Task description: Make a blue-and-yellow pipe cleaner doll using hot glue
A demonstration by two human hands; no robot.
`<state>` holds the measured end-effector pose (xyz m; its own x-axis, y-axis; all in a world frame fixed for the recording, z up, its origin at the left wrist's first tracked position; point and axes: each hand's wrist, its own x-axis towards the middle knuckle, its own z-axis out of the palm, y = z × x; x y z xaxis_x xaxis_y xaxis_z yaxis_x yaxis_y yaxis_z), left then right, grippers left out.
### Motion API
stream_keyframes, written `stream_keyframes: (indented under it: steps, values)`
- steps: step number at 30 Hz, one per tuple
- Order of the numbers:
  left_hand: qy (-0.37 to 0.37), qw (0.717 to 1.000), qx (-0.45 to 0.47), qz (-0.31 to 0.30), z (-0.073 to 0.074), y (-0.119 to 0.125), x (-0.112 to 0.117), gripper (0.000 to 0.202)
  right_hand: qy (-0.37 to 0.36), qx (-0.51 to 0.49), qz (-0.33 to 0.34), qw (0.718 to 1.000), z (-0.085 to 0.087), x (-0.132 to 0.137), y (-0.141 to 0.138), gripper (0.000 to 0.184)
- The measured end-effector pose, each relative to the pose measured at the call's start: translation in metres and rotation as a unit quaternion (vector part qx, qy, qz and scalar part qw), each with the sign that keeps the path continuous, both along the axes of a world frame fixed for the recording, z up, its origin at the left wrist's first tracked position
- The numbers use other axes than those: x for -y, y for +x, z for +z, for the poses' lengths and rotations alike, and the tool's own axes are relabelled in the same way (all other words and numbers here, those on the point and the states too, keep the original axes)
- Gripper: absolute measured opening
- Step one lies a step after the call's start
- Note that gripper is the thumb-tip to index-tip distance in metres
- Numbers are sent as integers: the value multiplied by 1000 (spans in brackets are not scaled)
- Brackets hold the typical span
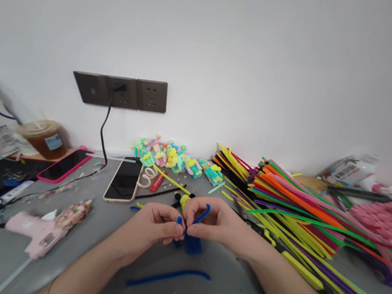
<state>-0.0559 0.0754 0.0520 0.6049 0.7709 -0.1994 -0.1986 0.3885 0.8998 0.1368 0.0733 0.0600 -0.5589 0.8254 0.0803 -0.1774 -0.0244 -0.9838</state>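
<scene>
My left hand (156,225) and my right hand (209,222) meet at the middle of the grey mat, both with fingers pinched on a blue pipe cleaner (202,214). One bent end of it rises above the right fingers, and a short tip shows at the left ones. Below the fingertips hangs a flat blue bundle of pipe cleaners (193,245). Another blue pipe cleaner (169,278) lies loose on the mat nearer to me. Just beyond my hands sits a small yellow piece (184,200) with dark round bits. Where the pinched strands cross is hidden by my fingers.
A large heap of coloured pipe cleaners (291,208) spreads to the right. At left lie a pink glue gun (42,231), a pink-cased phone (65,166) and a drink cup (43,138). A white-edged phone (124,180) and pastel finished pieces (175,157) line the back. A black cord (103,126) runs from the socket.
</scene>
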Motion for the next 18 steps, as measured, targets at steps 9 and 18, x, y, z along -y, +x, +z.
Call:
stream_keyframes:
  steps: [9, 18]
  values:
    - [-61, 997, -17, -32, -2, -3, -2, 32, -76, -15, 53, 996, 3, -2, 7, 23]
    - [-58, 997, -49, -27, -3, -3, -1, 26, -59, 14, 34, 998, 5, -2, 6, 31]
